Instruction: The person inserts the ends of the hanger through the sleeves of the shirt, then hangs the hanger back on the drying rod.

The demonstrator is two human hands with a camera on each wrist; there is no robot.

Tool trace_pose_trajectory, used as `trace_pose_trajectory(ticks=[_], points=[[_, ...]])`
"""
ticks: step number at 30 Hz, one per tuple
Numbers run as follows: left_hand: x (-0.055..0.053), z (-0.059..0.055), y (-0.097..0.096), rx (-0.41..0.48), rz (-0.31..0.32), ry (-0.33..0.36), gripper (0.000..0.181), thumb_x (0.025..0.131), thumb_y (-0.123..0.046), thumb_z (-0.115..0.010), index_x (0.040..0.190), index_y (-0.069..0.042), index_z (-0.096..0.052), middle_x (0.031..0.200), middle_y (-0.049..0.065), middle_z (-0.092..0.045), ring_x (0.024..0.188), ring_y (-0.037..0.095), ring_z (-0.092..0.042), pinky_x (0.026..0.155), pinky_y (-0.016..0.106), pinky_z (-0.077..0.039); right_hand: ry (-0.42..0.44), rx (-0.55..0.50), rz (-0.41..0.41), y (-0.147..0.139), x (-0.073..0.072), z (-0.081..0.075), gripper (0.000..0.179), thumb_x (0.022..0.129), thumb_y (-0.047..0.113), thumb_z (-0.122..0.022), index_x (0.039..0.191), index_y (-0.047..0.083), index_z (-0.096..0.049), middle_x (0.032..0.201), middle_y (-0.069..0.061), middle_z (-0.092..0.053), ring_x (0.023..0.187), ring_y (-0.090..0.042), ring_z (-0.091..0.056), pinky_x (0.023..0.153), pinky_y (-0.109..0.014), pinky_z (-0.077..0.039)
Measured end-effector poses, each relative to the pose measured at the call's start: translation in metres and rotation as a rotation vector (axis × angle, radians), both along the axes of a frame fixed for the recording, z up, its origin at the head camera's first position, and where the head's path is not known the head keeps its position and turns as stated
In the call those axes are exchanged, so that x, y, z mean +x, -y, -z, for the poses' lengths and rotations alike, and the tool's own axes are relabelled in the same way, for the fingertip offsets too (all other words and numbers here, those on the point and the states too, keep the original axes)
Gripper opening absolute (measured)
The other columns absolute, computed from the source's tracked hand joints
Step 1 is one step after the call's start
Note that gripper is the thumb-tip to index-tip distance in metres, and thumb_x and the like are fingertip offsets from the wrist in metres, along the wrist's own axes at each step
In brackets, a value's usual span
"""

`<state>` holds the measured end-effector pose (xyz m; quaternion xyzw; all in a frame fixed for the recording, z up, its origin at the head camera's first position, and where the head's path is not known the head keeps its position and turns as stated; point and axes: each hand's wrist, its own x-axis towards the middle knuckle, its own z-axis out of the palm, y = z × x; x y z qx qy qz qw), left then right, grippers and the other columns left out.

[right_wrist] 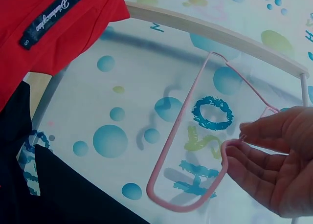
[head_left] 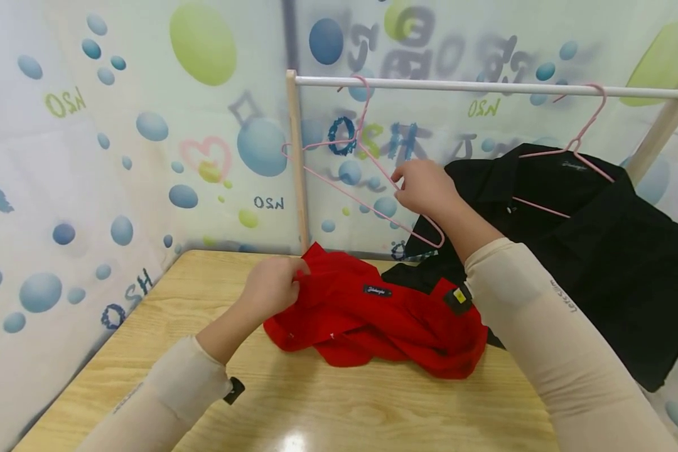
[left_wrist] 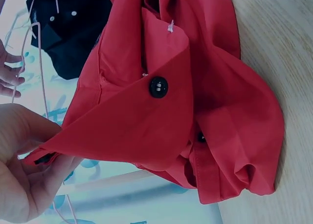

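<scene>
My left hand [head_left: 272,285] pinches the collar corner of a red shirt [head_left: 350,314], lifting that end off the wooden table. Black buttons and a folded front show on the shirt [left_wrist: 146,116] in the left wrist view. Its dark neck label [head_left: 377,290] faces up. With thumb and fingers, my right hand [head_left: 426,188] holds one sloping arm of a pink hanger [head_left: 367,207]. The hanger's hook lies over the white rail [head_left: 457,86], and its frame hangs tilted above the shirt. In the right wrist view, the hanger [right_wrist: 166,150] carries no garment.
A black shirt [head_left: 610,270] hangs on a second pink hanger [head_left: 584,135] at the right of the rail. Wooden posts [head_left: 296,163] hold the rail at both ends. The wooden table [head_left: 339,414] reaches back to a patterned curtain [head_left: 124,113].
</scene>
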<state>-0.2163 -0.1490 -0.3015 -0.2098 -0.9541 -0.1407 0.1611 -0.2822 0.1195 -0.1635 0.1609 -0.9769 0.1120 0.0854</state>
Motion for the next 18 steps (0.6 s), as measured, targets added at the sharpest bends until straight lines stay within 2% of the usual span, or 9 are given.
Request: trace_pose_trajectory(ticks=[3,5,11,18], points=[[0.001,-0.002,-0.001,0.003,0.000,-0.004,0.022,0.079,0.005,-0.065,0.095,-0.007,-0.074,0.088,0.006,-0.070,0.074,0.022,-0.062,0.060,0.033,-0.053,0.019,-0.005,-0.001,0.002,-0.002,0.000,0.038,0.093,0.007,-0.049,0.129,0.004,-0.061,0.120,-0.015,-0.062,0.087,-0.028,-0.056,0.058,-0.035,-0.044],[0.001,-0.002,-0.001,0.003,0.001,-0.011,0.022,0.078,0.005,-0.065,0.094,-0.007,-0.074,0.088,0.006,-0.070,0.075,0.023,-0.063,0.061,0.034,-0.053,0.020,-0.003,-0.003,0.003,-0.002,0.000,0.037,0.092,0.006,-0.049,0.127,0.004,-0.062,0.121,-0.015,-0.061,0.085,-0.029,-0.055,0.056,-0.034,-0.043],[0.001,-0.004,-0.003,0.006,0.009,-0.013,0.021,0.079,0.005,-0.065,0.094,-0.006,-0.074,0.088,0.007,-0.070,0.075,0.023,-0.063,0.062,0.033,-0.053,0.001,-0.007,-0.002,0.003,0.001,-0.001,0.028,0.089,0.002,-0.048,0.113,0.001,-0.062,0.108,-0.015,-0.061,0.087,-0.030,-0.056,0.063,-0.039,-0.050],[-0.001,-0.005,-0.002,0.008,0.005,-0.007,0.021,0.079,0.005,-0.066,0.095,-0.007,-0.074,0.089,0.007,-0.070,0.076,0.024,-0.063,0.061,0.033,-0.053,-0.067,-0.037,0.023,-0.005,0.010,-0.003,0.020,0.088,0.001,-0.048,0.104,0.001,-0.060,0.089,-0.015,-0.058,0.079,-0.030,-0.054,0.063,-0.039,-0.047]])
